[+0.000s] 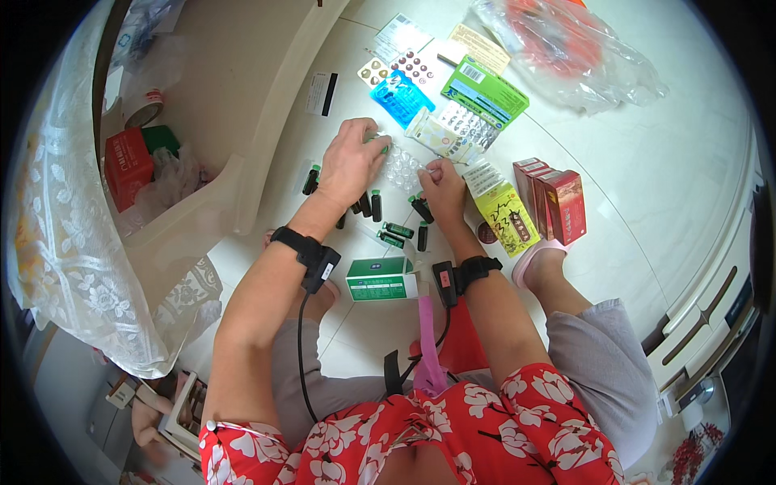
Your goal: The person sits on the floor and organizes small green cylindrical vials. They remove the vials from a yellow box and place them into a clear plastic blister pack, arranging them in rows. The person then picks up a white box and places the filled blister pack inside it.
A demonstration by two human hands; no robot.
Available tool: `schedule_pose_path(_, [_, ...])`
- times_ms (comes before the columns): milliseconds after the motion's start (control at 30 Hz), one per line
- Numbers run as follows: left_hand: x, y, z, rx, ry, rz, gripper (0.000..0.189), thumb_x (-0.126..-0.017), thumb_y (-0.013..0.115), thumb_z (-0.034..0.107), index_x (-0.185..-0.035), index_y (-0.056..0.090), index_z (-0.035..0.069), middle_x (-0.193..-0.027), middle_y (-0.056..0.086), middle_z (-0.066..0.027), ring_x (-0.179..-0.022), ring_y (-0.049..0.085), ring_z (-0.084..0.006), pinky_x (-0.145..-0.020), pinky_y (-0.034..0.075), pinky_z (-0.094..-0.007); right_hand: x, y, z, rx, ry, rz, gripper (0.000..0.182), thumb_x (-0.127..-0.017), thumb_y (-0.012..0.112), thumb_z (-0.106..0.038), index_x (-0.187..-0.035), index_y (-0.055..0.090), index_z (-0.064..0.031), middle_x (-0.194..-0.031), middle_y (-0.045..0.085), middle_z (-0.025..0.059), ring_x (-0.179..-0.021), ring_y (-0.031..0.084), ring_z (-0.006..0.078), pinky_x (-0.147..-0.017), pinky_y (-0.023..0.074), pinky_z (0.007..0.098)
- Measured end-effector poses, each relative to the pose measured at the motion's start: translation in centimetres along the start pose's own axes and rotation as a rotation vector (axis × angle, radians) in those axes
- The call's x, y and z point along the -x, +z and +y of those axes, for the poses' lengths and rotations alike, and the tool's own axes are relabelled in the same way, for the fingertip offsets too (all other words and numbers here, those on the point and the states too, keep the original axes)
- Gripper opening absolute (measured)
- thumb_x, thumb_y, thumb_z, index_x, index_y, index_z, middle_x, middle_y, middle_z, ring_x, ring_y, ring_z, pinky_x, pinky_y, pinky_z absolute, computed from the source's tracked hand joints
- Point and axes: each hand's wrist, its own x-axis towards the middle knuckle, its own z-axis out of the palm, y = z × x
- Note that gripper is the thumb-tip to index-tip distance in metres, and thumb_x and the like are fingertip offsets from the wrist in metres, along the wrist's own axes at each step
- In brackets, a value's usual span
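Observation:
My left hand (354, 159) is bent over the left edge of a clear bubbled plastic sheet (402, 167). Something green, like a vial cap (384, 147), shows at its fingertips; the rest is hidden. My right hand (444, 189) pinches the sheet's right edge between thumb and finger. Dark glass vials with green caps lie loose below, among them one upright in view (376, 206), one slanted (422, 209) beside my right hand and one sideways (398, 230). Nearer my body lies a green and white carton (381, 279), its right end flap open.
Beyond my hands lie a blue sachet (401, 98), pill blister packs (413, 66), a green box (485, 92) and a pale pouch (441, 138). A yellow box (505, 216) and red boxes (561, 203) flank my right arm. Furniture (260, 121) stands left; a plastic bag (564, 48) lies far right.

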Motion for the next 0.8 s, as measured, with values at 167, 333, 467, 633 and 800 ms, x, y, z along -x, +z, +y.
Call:
schedule_pose_path(167, [0.1,0.3,-0.8,0.017,0.022,-0.006,0.017,-0.068,0.071,0.006,-0.086,0.071,0.008,-0.094,0.062,-0.0024,-0.095,0.058,-0.0219,-0.078,0.051,-0.0358,0.1,0.1,-0.2,-0.027,-0.012,-0.002,0.020,-0.082,0.070,-0.015,-0.092,0.058,-0.0043,-0.063,0.061,0.0041,-0.051,0.060,0.0148,-0.050,0.0468,0.0297])
schedule_pose_path(333, [-0.2,0.6,-1.2,-0.036,0.093,-0.023,0.013,-0.068,0.071,0.008,-0.081,0.071,0.010,-0.087,0.063,0.0000,-0.092,0.058,-0.0200,-0.075,0.049,-0.0333,-0.1,0.2,0.3,-0.036,-0.017,0.000,0.020,-0.082,0.070,-0.015,-0.092,0.057,-0.0041,-0.063,0.062,0.0045,-0.050,0.061,0.0149,-0.049,0.0471,0.0294])
schedule_pose_path(467, [-0.2,0.7,-1.4,-0.031,0.078,-0.042,0.009,-0.067,0.070,0.009,-0.077,0.070,0.011,-0.082,0.062,0.0009,-0.090,0.058,-0.0191,-0.076,0.046,-0.0330,-0.1,0.2,0.5,-0.041,-0.040,0.005,0.020,-0.081,0.071,-0.014,-0.092,0.057,-0.0038,-0.063,0.062,0.0048,-0.050,0.061,0.0151,-0.049,0.0473,0.0296])
schedule_pose_path(633, [-0.6,0.7,-1.6,-0.057,0.096,-0.076,0.004,-0.068,0.067,0.010,-0.072,0.069,0.011,-0.077,0.060,0.0002,-0.088,0.057,-0.0187,-0.077,0.045,-0.0338,0.0,0.1,0.0,-0.008,-0.025,0.004,0.020,-0.081,0.071,-0.014,-0.092,0.057,-0.0037,-0.062,0.062,0.0048,-0.050,0.061,0.0151,-0.050,0.0474,0.0296])
schedule_pose_path(800, [-0.7,0.6,-1.8,-0.058,0.091,-0.102,0.003,-0.069,0.067,0.010,-0.071,0.068,0.011,-0.077,0.060,0.0001,-0.088,0.057,-0.0188,-0.077,0.044,-0.0341,0.1,0.0,-0.2,-0.027,-0.016,-0.011,0.020,-0.081,0.071,-0.014,-0.093,0.057,-0.0037,-0.063,0.061,0.0046,-0.050,0.061,0.0148,-0.049,0.0473,0.0291])
